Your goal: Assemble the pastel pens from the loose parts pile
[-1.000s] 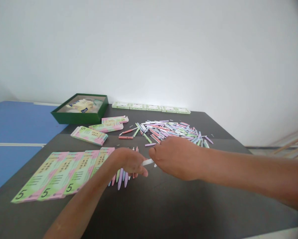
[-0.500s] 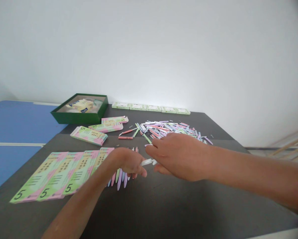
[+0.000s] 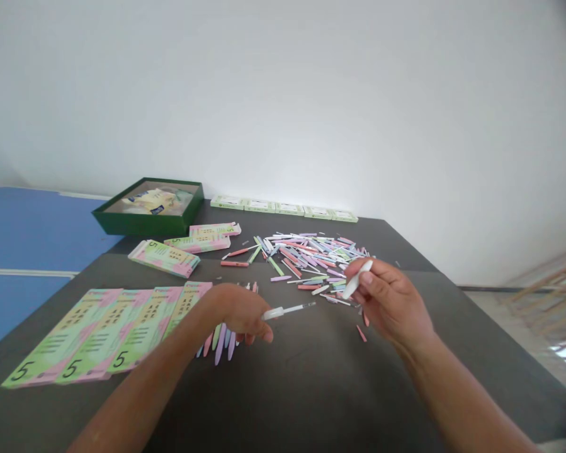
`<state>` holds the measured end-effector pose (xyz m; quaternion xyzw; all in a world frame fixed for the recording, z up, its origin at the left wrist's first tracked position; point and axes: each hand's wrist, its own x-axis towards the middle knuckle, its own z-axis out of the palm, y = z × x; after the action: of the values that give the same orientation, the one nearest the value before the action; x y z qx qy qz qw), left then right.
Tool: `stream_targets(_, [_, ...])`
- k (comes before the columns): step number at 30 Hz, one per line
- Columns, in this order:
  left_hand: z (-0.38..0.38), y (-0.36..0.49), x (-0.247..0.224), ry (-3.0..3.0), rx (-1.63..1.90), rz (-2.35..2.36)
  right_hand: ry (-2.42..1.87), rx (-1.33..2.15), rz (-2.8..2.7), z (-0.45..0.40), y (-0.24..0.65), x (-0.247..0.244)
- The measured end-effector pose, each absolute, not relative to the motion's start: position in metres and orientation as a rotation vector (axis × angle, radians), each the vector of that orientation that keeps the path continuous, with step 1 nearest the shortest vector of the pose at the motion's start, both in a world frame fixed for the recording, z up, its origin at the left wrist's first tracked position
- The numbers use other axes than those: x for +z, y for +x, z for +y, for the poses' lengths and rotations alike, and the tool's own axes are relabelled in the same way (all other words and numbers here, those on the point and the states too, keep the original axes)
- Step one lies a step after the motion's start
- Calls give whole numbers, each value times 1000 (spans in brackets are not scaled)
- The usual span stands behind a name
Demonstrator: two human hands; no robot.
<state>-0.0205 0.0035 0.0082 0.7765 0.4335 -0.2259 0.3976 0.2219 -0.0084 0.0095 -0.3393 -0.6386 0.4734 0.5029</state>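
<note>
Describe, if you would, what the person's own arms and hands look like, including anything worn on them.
Both arms are bare: no sleeve shows on the left forearm or the right forearm. The left hand and the right hand wear no gloves, and no watch or bracelet shows at either wrist.

- A dark grey table (image 3: 292, 402) is stretching across the lower frame, its far edge running along the white wall.
- An open green box (image 3: 122, 220) is sitting at the upper left, holding wrapped packets.
- Five small white-green boxes (image 3: 283, 208) are lining up along the far edge.
- A heap of pastel pen parts (image 3: 311, 258) is spreading across the centre right.
- Four long pastel cards (image 3: 107, 330) printed with a 5 are lying side by side at the lower left.
- Three pastel card packs (image 3: 164, 258) are resting just above those cards.
- A fanned row of pastel pen barrels (image 3: 219, 345) is lying just right of the cards.
- A loose pink pen piece (image 3: 361, 333) is lying just below the heap.
</note>
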Motion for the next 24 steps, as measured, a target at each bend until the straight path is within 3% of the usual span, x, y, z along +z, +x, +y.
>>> stream_targets(6, [4,-19,10,1958,-572,1072,-741,1266,-1297,-29,205,-27])
stream_targets(24, [1,-19,13,1992,-530,1083,-675,1252,-1249,-30,196,-29])
